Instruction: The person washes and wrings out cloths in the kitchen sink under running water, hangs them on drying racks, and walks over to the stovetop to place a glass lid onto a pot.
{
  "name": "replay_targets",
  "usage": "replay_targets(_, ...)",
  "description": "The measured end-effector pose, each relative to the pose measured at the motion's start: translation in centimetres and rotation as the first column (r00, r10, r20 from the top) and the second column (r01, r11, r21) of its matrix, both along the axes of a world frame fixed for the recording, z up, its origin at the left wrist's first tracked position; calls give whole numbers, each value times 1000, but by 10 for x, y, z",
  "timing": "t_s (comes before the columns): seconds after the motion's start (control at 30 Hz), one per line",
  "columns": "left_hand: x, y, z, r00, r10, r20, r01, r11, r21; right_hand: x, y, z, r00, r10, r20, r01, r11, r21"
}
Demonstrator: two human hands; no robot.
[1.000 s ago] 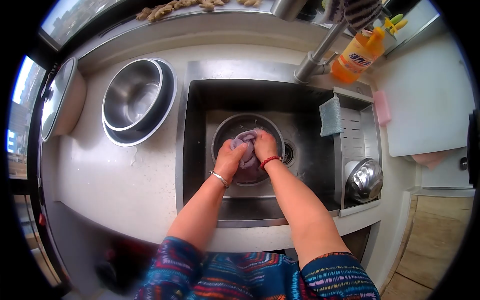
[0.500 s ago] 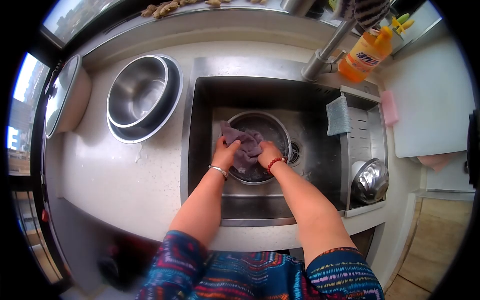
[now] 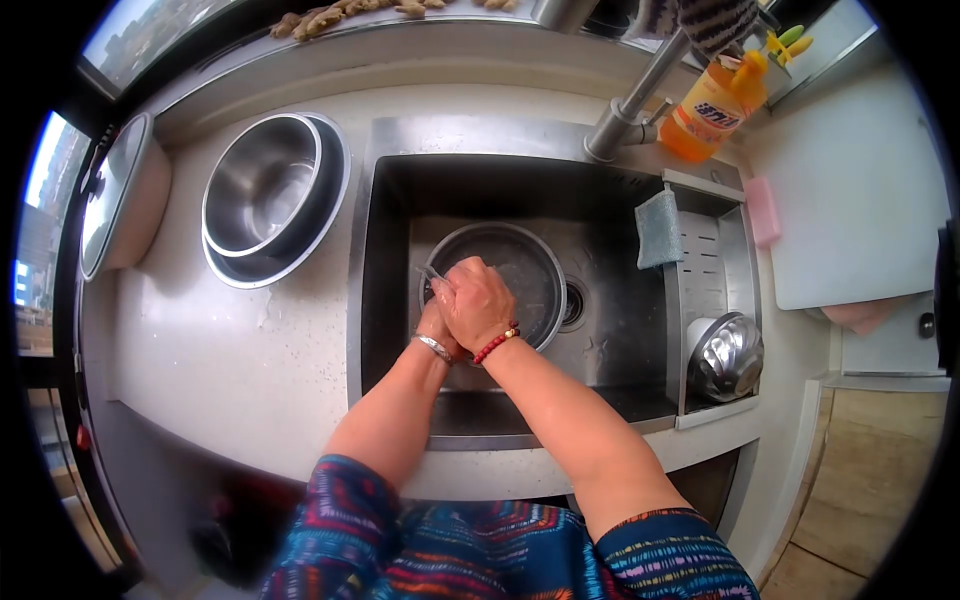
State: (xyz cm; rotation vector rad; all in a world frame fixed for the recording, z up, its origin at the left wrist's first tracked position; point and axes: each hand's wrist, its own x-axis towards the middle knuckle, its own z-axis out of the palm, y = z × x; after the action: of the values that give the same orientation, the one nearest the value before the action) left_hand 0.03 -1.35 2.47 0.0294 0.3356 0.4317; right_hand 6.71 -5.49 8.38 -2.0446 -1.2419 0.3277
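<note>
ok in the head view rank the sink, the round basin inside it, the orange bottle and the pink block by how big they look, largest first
1. Sink
2. Round basin, partly hidden by the right hand
3. Orange bottle
4. Pink block

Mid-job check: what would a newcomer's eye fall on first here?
First, the right hand laid over the left hand, at the near-left part of the round metal basin in the sink. Next, the bright orange detergent bottle, just right of the faucet. Then the nested steel bowls on the counter, left of the sink.
</note>
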Motion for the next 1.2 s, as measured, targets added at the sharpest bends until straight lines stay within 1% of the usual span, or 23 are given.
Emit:
replay_targets(0.03,6,1,20,956,-102,-274,106,994,-2,12,3,-3,1000,3,2,-3,1000,1)
replay_targets(0.07,10,1,28,829,-193,-526,205,978,-35,25,4,-8,998,-32,-47,25,990,-142)
replay_targets(0.17,9,2,10,803,-126,-583,187,981,45,56,4,-34,969,-144,-203,39,893,-448)
replay_targets(0.23,1,10,-5,833,-103,-544,169,983,72,86,-3,-76,848,-302,-435,-36,787,-616)
replay_targets(0.27,-7,19,2,773,-50,-633,172,976,133,93,-13,-44,747,-374,-550,-90,763,-640)
replay_targets(0.33,-14,31,8,636,159,-755,31,973,230,113,-27,-60,496,-549,-672,-21,767,-642)
replay_targets(0.37,-14,32,7,633,157,-758,29,974,226,122,-33,-66,470,-543,-696,-14,784,-621)
replay_targets(0.4,-12,34,4,535,294,-792,-65,949,308,127,-36,-74,442,-535,-720,-6,801,-599)
replay_targets(0.43,-11,34,2,420,420,-805,-147,906,396,119,-33,-35,504,-550,-667,-11,767,-641)
replay_targets(0.47,-9,33,3,418,419,-806,-147,907,395,112,-31,-36,503,-550,-667,-13,767,-642)
replay_targets(0.53,-7,31,4,274,623,-732,253,688,680,96,-32,-41,894,-401,-199,244,808,-536)
replay_targets(0.57,-8,36,-21,255,775,-579,386,467,795,90,-30,-26,948,-308,-81,220,818,-532)
replay_targets(0.6,-11,37,-45,252,775,-579,388,467,795,89,-31,-28,948,-306,-84,217,818,-532)
replay_targets(0.7,-5,31,-38,296,653,-697,510,509,693,79,-38,-40,977,184,103,-125,899,-419)
replay_targets(0.8,-2,24,-39,359,613,-704,527,490,695,69,-48,-76,947,229,227,-105,884,-456)
replay_targets(0.87,-3,24,-20,377,564,-735,523,525,671,69,-46,-71,969,185,165,-72,846,-529)
replay_targets(0.93,-5,23,-16,479,378,-792,551,573,607,73,-43,-63,989,148,6,-112,773,-624)
replay_targets(1.0,-4,18,-16,575,265,-774,589,523,616,82,-43,-62,996,79,-34,-85,862,-500)
replay_targets(1.03,-2,16,-15,651,146,-745,622,462,633,87,-43,-47,929,-51,-368,-113,905,-411)
replay_targets(1.07,0,12,1,646,81,-759,691,361,627,90,-43,-34,735,-139,-663,-104,944,-313)
replay_targets(1.1,2,6,15,698,141,-702,661,251,707,91,-44,-24,600,-128,-789,-117,962,-245)
replay_targets(1.13,3,0,25,747,194,-636,622,133,771,90,-46,-11,609,-121,-784,-118,963,-241)
replay_targets(1.2,6,-3,20,761,213,-613,575,216,789,83,-51,10,405,12,-914,-132,990,-45)
